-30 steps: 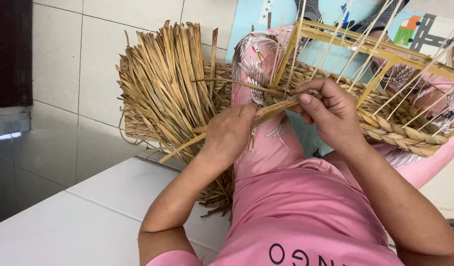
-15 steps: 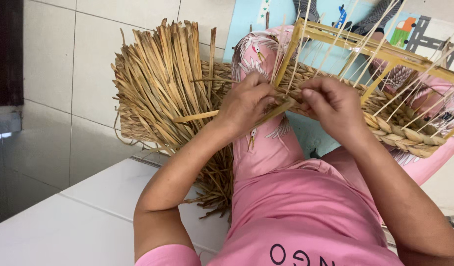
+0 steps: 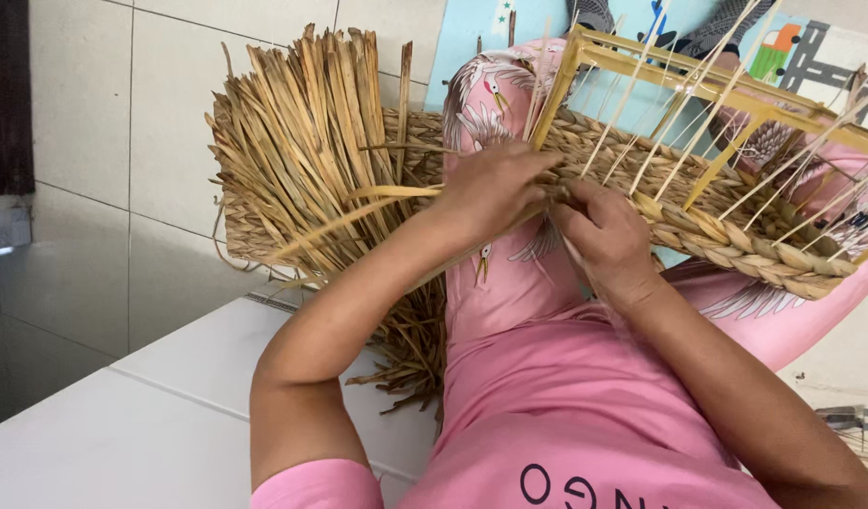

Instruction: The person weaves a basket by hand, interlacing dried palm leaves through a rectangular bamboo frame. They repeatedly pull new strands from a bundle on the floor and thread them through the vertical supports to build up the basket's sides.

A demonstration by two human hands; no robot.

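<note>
A half-woven straw basket on a yellow wooden frame rests on my lap, against my raised knee in pink patterned cloth. My left hand presses on the braided rim by the frame's corner post, fingers closed over a flat dry straw strand that trails off to the left. My right hand sits right beside it, fingers curled into the weave on the same strand. Thin pale stakes rise slanting through the frame.
A thick bundle of loose dry straw fans out to the left of my knee, over a finished woven piece. White tiled floor lies below, tiled wall behind. A colourful play mat lies at the top right.
My left hand has moved up from the loose strand to the basket rim, meeting the right hand. The right hand has dropped slightly and turned into the weave. The camera view came closer.
</note>
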